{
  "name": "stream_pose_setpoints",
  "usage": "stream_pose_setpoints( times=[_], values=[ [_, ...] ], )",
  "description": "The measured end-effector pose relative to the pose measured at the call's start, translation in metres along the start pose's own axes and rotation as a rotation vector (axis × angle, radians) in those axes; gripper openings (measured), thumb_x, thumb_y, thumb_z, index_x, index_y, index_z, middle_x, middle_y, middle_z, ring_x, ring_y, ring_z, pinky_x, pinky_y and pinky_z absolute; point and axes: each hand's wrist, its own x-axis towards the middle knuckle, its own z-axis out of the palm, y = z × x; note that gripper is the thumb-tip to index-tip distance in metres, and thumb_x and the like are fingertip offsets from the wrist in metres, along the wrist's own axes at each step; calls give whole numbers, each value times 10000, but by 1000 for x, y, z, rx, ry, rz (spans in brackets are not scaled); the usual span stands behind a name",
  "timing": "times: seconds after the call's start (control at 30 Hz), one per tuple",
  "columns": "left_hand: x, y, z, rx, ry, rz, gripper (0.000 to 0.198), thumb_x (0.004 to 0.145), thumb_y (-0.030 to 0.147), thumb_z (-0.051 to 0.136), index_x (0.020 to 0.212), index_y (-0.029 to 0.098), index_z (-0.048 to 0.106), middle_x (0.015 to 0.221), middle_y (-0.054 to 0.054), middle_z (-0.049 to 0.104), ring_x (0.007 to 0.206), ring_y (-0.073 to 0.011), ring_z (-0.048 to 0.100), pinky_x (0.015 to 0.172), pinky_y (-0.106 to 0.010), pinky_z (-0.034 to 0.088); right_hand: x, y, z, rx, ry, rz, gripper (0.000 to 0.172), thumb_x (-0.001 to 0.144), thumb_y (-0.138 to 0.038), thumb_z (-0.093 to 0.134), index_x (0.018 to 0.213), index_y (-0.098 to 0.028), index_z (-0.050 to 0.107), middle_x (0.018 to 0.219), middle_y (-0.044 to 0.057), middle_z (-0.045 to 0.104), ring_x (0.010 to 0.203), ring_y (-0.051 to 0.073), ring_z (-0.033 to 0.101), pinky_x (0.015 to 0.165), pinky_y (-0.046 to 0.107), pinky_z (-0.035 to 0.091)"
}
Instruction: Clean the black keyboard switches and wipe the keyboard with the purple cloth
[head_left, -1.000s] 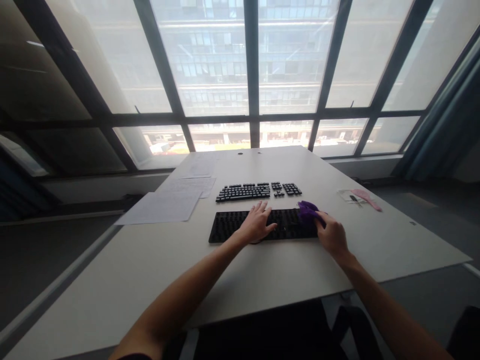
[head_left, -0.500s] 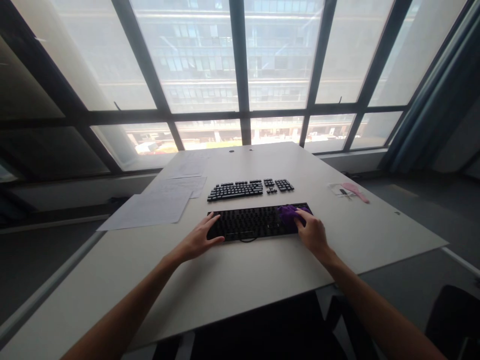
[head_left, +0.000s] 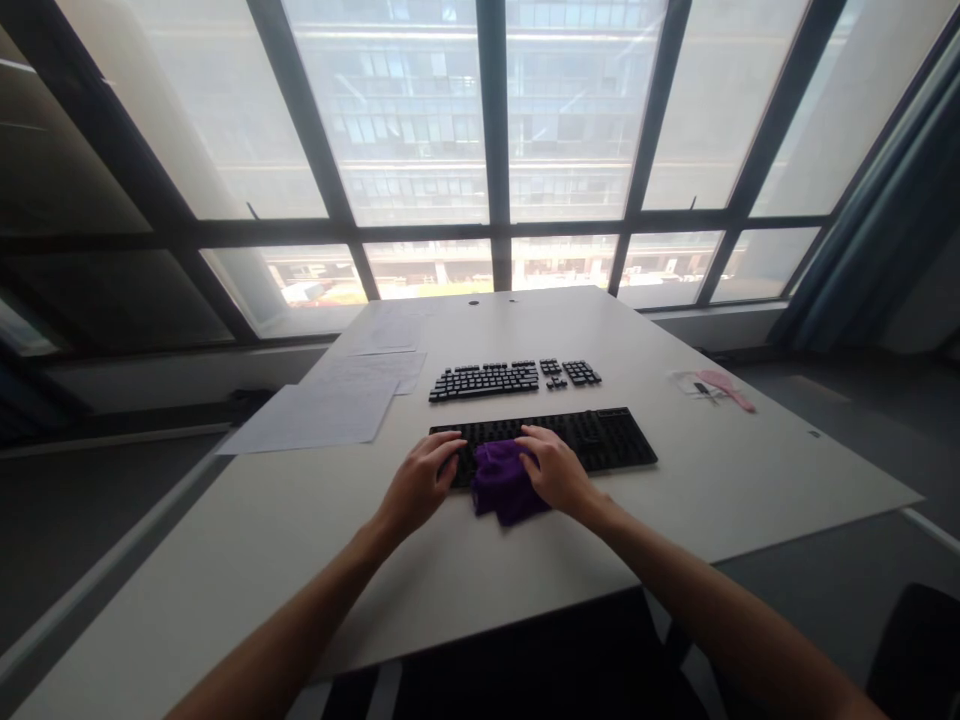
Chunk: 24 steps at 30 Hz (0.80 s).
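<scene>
A black keyboard base [head_left: 619, 440] without its keycaps lies flat on the white table. My left hand [head_left: 424, 475] grips its left end, fingers over the top and thumb nearer the front edge. A purple cloth [head_left: 506, 488] is bunched over the left-middle part of the base, its loose end hanging past the front edge onto the table. My right hand [head_left: 556, 470] holds this cloth against the base; the fingertips lie on its upper right side. Just behind the base, black keycaps [head_left: 484, 381] are laid out in keyboard order, in separate blocks.
Sheets of paper [head_left: 322, 415] cover part of the table's left side. On the right lie a pink handled item [head_left: 727, 388] and a small clear bag [head_left: 684, 382] with a dark small piece by it. Tall windows [head_left: 420, 120] stand behind the table [head_left: 630, 540].
My right hand has slid the purple cloth from the right end of the keyboard base leftward, close to my left hand. My left hand's fingers are drawn closer together. The view has shifted slightly.
</scene>
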Motion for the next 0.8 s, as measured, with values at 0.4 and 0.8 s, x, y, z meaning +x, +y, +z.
stream_pose_setpoints(
  times=[0.4, 0.8],
  values=[
    [3, 16, 16, -57, -116, 238, 239, 962, 156, 487, 1003, 222, 713, 1044, -65, 689, 938, -188, 627, 873, -360, 524, 20, -12, -9, -25, 77, -102, 119, 924, -153, 574, 874, -192, 675, 908, 47, 646, 895, 185, 580, 820, 287, 432],
    [-6, -18, -10, 116, -275, 77, 467, 908, 233, 528, 1374, 223, 555, 1463, -99, 505, 1335, -275, 484, 1111, -455, 418, 30, -53, 51, -77, -62, -205, 202, 932, -235, 569, 1064, -148, 695, 1141, 119, 638, 1112, 243, 537, 974, 366, 430]
  ],
)
